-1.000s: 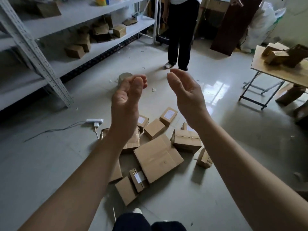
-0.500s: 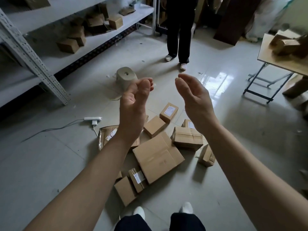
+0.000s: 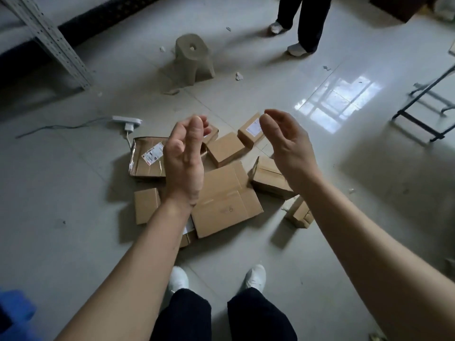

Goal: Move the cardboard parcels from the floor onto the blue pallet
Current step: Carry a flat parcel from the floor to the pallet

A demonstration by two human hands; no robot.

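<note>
Both hands, left (image 3: 183,153) and right (image 3: 286,141), hover loose and empty above the parcels (image 3: 225,200) on the floor (image 3: 73,230).

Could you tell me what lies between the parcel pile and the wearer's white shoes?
Head view: only bare floor separates the parcel pile from the white shoes.

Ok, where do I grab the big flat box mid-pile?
Probably its two opposite side edges, left hand and right hand coming down from above: the big flat box lies broad face up among smaller parcels, seemingly too wide for one hand.
</note>
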